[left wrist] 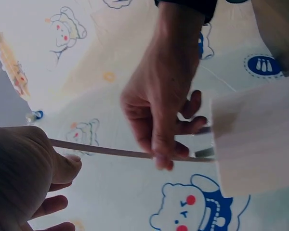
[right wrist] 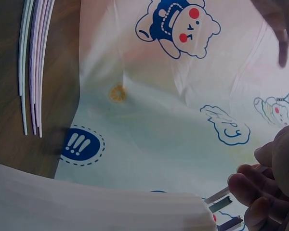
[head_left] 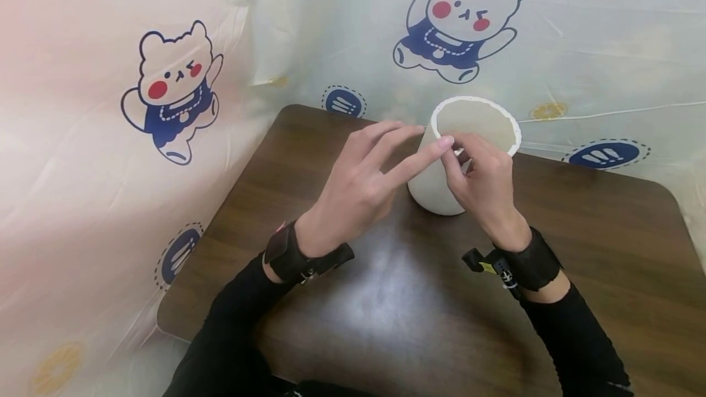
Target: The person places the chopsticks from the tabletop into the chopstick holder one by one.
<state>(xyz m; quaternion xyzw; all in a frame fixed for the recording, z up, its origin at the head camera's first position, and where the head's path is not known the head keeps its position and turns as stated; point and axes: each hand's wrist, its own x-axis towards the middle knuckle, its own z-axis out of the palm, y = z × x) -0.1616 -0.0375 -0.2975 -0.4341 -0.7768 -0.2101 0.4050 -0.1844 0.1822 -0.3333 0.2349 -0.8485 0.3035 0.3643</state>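
Note:
My right hand (head_left: 482, 179) pinches a thin pale pink stick (left wrist: 103, 150) between thumb and fingers, just over the rim of a white cylindrical container (head_left: 436, 192). The stick's lower end passes into the container. Its other end runs behind my left hand (head_left: 361, 176) in the left wrist view. That hand is held above the container with straight, spread fingers, its index fingertip overlapping the right hand's pinch in the head view. Two more stick ends, a grey-green one (right wrist: 220, 204) and a purple one (right wrist: 230, 224), stick out of the container's mouth.
The container stands at the back of a brown wooden table (head_left: 607, 250). Several thin sticks (right wrist: 36, 72) in pale green, purple and pink lie side by side on the tabletop in the right wrist view. A cartoon-printed cloth (head_left: 309, 29) hangs close behind and to the left.

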